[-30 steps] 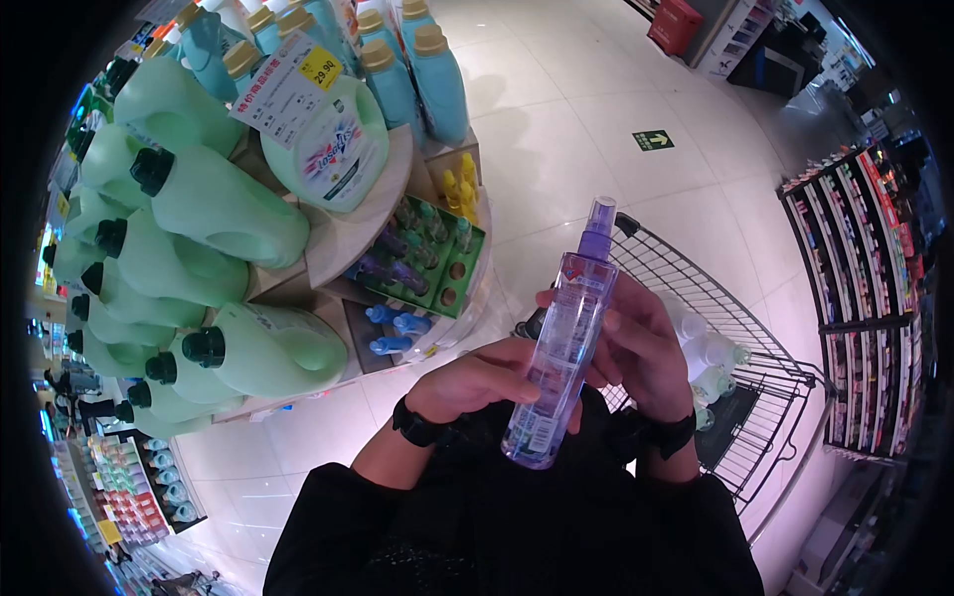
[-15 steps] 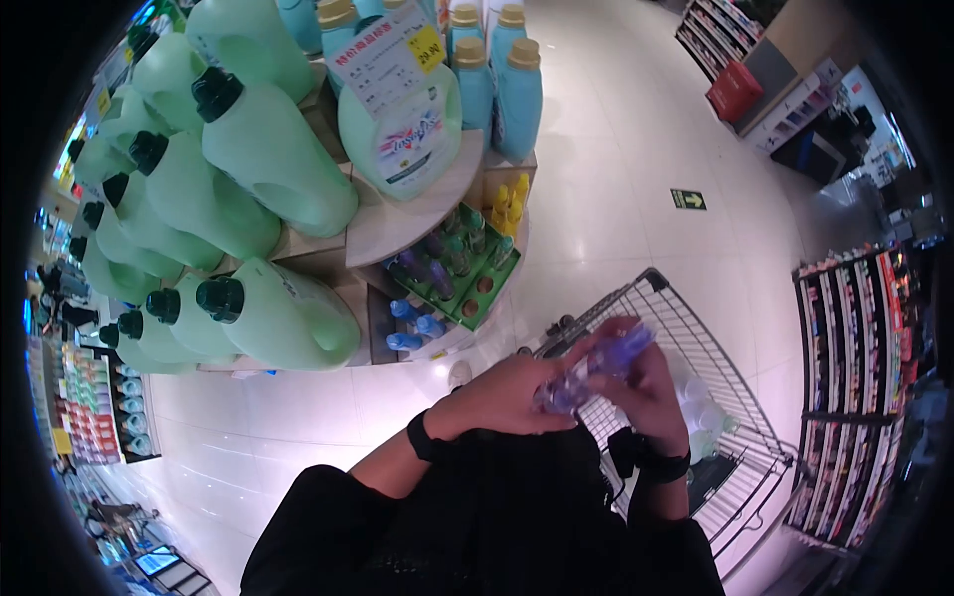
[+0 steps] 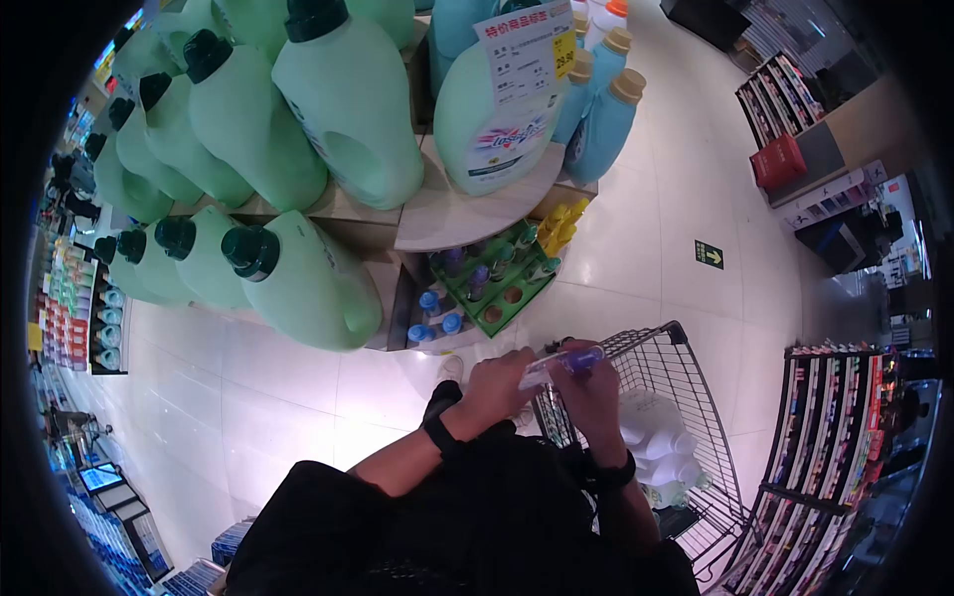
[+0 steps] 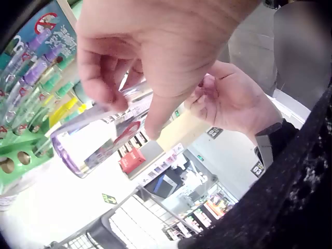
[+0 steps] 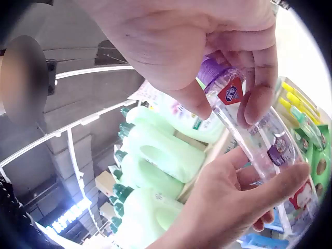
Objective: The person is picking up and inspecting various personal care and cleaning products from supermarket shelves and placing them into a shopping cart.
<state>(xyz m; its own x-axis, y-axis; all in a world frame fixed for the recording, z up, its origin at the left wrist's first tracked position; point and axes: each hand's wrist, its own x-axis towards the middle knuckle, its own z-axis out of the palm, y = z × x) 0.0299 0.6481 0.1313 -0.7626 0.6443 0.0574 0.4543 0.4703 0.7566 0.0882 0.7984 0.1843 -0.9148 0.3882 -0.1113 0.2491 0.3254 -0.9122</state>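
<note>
A clear spray bottle [image 3: 538,374] with a purple top [image 5: 212,70] is held between both hands in front of the body, tilted on its side. My left hand [image 3: 497,389] grips the bottle's body, thumb on one side and fingers on the other. Around the neck, just under the purple top, my right hand [image 3: 593,397] curls its fingers and thumb. A red mark [image 5: 231,92] on the neck shows in the right wrist view. The bottle's base [image 4: 67,153] points away to the left in the left wrist view.
Large pale green jugs [image 3: 318,278] crowd the shelf at the left. Below a curved ledge sits a green tray [image 3: 502,316] of small bottles, beside blue-capped bottles [image 3: 429,301]. A wire shopping cart [image 3: 711,417] holding white bottles [image 3: 656,437] stands right of the hands.
The bottle has tipped from upright, label facing up, to lying foreshortened between the hands. The right hand has shifted to its neck. The head view has turned, so the shelf appears further right.
</note>
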